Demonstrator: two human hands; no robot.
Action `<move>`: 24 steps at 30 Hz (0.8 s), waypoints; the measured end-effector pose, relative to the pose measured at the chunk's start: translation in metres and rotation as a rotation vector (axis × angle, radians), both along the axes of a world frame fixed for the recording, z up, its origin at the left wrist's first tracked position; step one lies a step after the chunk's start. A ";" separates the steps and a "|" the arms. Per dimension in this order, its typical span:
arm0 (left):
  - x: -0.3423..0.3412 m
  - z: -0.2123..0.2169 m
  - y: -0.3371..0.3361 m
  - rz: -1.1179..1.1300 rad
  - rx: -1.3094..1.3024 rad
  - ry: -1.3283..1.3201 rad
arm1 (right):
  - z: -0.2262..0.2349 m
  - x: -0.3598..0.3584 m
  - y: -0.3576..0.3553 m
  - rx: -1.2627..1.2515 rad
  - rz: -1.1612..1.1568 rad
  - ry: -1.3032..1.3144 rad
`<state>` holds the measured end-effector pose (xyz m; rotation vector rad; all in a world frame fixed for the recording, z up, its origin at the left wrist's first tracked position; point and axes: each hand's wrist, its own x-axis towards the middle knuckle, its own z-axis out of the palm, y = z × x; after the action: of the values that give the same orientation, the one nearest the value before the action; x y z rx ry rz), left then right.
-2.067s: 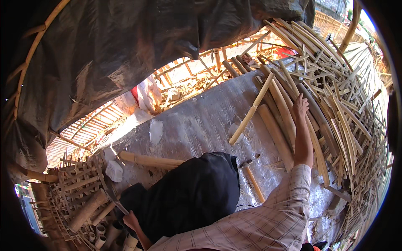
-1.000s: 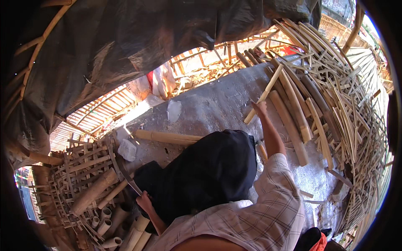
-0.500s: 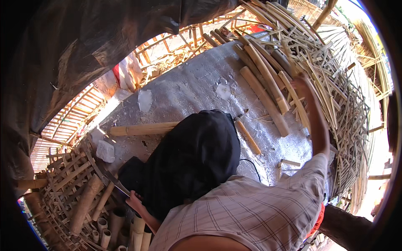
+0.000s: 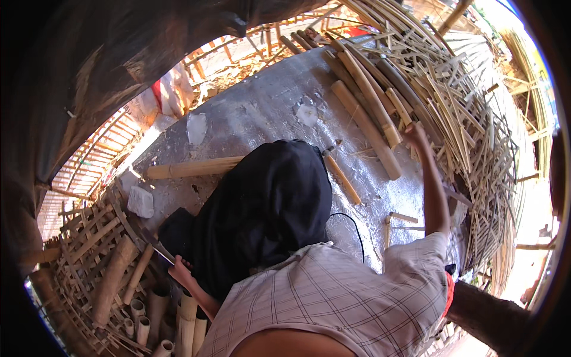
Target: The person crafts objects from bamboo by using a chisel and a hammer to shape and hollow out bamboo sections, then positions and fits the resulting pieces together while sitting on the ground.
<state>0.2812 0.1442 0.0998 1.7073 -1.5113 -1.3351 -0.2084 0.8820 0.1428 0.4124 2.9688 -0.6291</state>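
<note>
Right hand [image 4: 414, 132]: closed on bamboo strip [image 4: 398, 107], right of black cloth [image 4: 262, 202]; dragging might roll neighbouring poles [image 4: 367, 98]. Left hand [image 4: 181, 271]: closed on blade [image 4: 162, 251], left of cloth; swinging could slit it.

The left hand [image 4: 181, 272] held a long knife [image 4: 163, 253]. The right hand [image 4: 414, 134] held a bamboo strip [image 4: 397, 105] near many thin sticks [image 4: 450, 114].

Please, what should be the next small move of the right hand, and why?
Probably to lift the pale bamboo strip gently: the right hand appears closed on its near end, and the strip lies among thicker bamboo pieces.
</note>
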 end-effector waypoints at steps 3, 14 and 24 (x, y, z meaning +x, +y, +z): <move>-0.006 -0.011 -0.011 -0.130 0.230 0.106 | -0.117 0.010 -0.020 -0.086 0.209 0.260; 0.036 -0.027 -0.033 0.001 0.341 0.286 | -0.127 0.065 -0.315 -0.733 0.182 0.062; 0.018 -0.006 -0.014 0.017 0.340 0.247 | -0.009 0.198 -0.357 -0.029 0.405 0.338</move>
<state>0.2989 0.1306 0.0933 1.6659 -1.1793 -1.8004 -0.0106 0.5251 0.1338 -0.3274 3.2001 -0.7510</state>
